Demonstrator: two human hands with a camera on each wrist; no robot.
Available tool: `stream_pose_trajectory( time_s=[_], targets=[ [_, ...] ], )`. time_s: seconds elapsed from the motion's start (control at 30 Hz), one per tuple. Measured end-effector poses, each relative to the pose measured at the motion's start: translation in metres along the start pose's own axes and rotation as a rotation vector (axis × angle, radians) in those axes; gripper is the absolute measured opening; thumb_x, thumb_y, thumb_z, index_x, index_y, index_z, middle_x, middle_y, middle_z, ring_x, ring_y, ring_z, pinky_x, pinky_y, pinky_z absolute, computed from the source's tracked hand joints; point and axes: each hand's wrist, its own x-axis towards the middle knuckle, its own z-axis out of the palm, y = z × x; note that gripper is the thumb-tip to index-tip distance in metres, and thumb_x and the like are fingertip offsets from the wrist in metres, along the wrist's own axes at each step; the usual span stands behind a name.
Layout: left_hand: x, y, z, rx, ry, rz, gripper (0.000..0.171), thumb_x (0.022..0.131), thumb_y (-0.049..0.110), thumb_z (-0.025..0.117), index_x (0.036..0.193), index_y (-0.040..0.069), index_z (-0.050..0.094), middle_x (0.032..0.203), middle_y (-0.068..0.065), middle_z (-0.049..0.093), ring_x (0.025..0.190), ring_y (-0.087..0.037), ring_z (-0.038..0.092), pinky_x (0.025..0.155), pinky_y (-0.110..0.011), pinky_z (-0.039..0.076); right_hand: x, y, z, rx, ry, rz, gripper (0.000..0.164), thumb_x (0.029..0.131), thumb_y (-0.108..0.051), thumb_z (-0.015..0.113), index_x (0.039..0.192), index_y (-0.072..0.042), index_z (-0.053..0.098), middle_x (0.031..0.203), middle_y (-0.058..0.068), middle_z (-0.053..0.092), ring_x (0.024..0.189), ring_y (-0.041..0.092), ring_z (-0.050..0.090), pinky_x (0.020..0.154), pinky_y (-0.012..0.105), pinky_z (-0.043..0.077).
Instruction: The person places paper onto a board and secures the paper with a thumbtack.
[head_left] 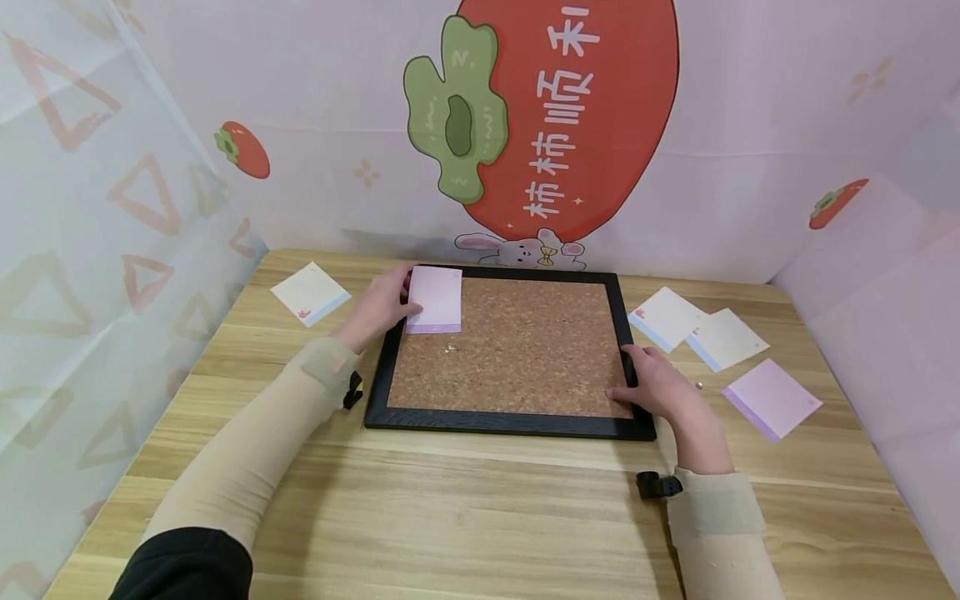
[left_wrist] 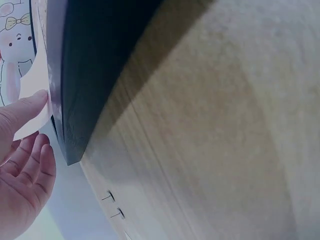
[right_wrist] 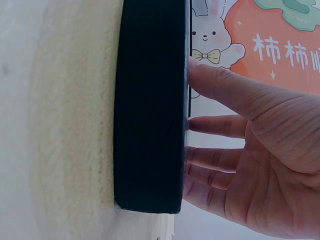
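A cork board point(head_left: 517, 358) with a black frame point(head_left: 510, 422) lies on the wooden table. At its upper left corner sits a lilac sheet of note paper point(head_left: 435, 296) with a darker strip along its lower edge. My left hand point(head_left: 381, 304) pinches the left edge of this sheet; in the left wrist view the thumb point(left_wrist: 27, 107) lies on the paper. On the other side, my right hand point(head_left: 660, 383) grips the frame's right edge, thumb over the front and the other fingers along the side. Small whitish bits point(head_left: 450, 348) show on the cork below the sheet.
A cream note point(head_left: 309, 293) lies left of the board. To the right are two more cream notes point(head_left: 667, 317) and a lilac note point(head_left: 772, 398). A small shiny object point(head_left: 700, 385) sits near them. Two thumbtacks point(left_wrist: 119, 214) show on the table in the left wrist view.
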Motion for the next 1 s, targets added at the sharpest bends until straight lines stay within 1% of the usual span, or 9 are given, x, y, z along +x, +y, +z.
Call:
stream_pose_trajectory(
  time_s=[0.13, 0.23, 0.33, 0.47, 0.57, 0.77, 0.87, 1.0],
  targets=[
    [-0.0011, -0.0002, 0.0005, 0.073, 0.005, -0.001, 0.085, 0.089, 0.011, 0.075, 0.158, 0.006, 0.026, 0.143, -0.024, 0.049, 0.117, -0.037, 0.058, 0.101, -0.05, 0.049, 0.0003, -0.0001, 0.0002, -0.001, 0.001, 0.0, 0.084, 0.091, -0.032, 0.074, 0.149, 0.01, 0.031, 0.143, 0.042, 0.037, 0.128, 0.052, 0.047, 0.104, 0.062, 0.044],
    [-0.002, -0.0007, 0.0013, 0.107, 0.007, -0.002, 0.09, 0.089, 0.014, 0.076, 0.16, 0.01, 0.021, 0.149, -0.025, 0.042, 0.123, -0.04, 0.055, 0.104, -0.053, 0.047, 0.0003, -0.0001, 0.0, 0.001, -0.001, -0.001, 0.084, 0.091, -0.032, 0.074, 0.149, 0.01, 0.031, 0.143, 0.042, 0.037, 0.128, 0.052, 0.047, 0.104, 0.062, 0.044],
    [-0.0025, -0.0015, 0.002, 0.119, 0.009, 0.001, 0.09, 0.09, 0.015, 0.075, 0.161, 0.012, 0.019, 0.153, -0.026, 0.037, 0.131, -0.042, 0.048, 0.109, -0.055, 0.043, 0.0001, -0.0001, -0.0003, 0.001, -0.002, -0.002, 0.084, 0.091, -0.032, 0.074, 0.149, 0.01, 0.031, 0.143, 0.042, 0.037, 0.127, 0.053, 0.047, 0.103, 0.062, 0.044],
    [-0.0025, -0.0026, 0.0024, 0.133, 0.02, 0.037, 0.079, 0.091, 0.015, 0.074, 0.156, 0.008, 0.03, 0.153, -0.025, 0.039, 0.137, -0.043, 0.043, 0.113, -0.056, 0.038, 0.0001, -0.0002, -0.0003, 0.001, -0.003, 0.003, 0.084, 0.09, -0.032, 0.074, 0.149, 0.01, 0.031, 0.144, 0.043, 0.037, 0.127, 0.053, 0.047, 0.103, 0.062, 0.044],
    [-0.0035, -0.0018, 0.002, 0.152, 0.02, 0.066, 0.073, 0.091, 0.016, 0.074, 0.152, 0.004, 0.036, 0.15, -0.026, 0.042, 0.136, -0.043, 0.045, 0.112, -0.056, 0.039, 0.0003, -0.0003, -0.0003, 0.0, -0.003, 0.003, 0.084, 0.09, -0.032, 0.074, 0.149, 0.01, 0.031, 0.144, 0.042, 0.036, 0.128, 0.053, 0.047, 0.103, 0.062, 0.044],
    [-0.006, -0.0005, 0.0016, 0.195, -0.001, 0.067, 0.069, 0.093, 0.018, 0.072, 0.151, 0.002, 0.039, 0.151, -0.026, 0.043, 0.137, -0.044, 0.044, 0.112, -0.055, 0.04, -0.0001, -0.0001, -0.0006, 0.0, -0.002, -0.002, 0.084, 0.09, -0.032, 0.074, 0.149, 0.01, 0.031, 0.144, 0.043, 0.036, 0.128, 0.053, 0.047, 0.103, 0.062, 0.044],
    [-0.006, -0.0012, 0.0021, 0.226, -0.014, 0.071, 0.061, 0.095, 0.019, 0.07, 0.147, 0.0, 0.045, 0.152, -0.027, 0.043, 0.14, -0.044, 0.042, 0.113, -0.055, 0.039, -0.0001, 0.0, -0.0008, -0.001, -0.003, -0.002, 0.084, 0.09, -0.032, 0.074, 0.149, 0.01, 0.031, 0.144, 0.043, 0.036, 0.128, 0.053, 0.047, 0.104, 0.062, 0.044],
    [-0.0064, -0.0023, 0.0029, 0.263, -0.024, 0.088, 0.048, 0.096, 0.02, 0.068, 0.137, -0.001, 0.057, 0.147, -0.026, 0.049, 0.137, -0.042, 0.047, 0.113, -0.052, 0.04, -0.0002, 0.0002, -0.0011, -0.001, -0.006, -0.001, 0.084, 0.09, -0.033, 0.074, 0.149, 0.01, 0.03, 0.144, 0.043, 0.036, 0.128, 0.053, 0.046, 0.104, 0.062, 0.043]
  ],
)
